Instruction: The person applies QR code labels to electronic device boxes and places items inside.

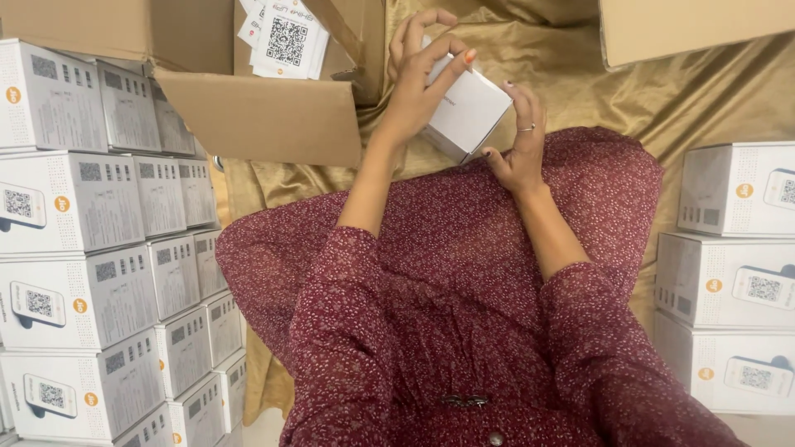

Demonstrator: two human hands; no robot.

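Maroon lap [464,273] below held white box [470,112]

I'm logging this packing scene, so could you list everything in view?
small box: one, white, held in both hands above the lap
stacked boxes, left: many, white, in rows
stacked boxes, right: three, white, one pile
cardboard cartons: two in view, brown, top edge
printed cards: a bundle, white, inside the left carton
cloth: one, gold, spread underneath
dress: dark red, flowered
ring: one, right hand
left hand: grips the box top
right hand: holds the box side
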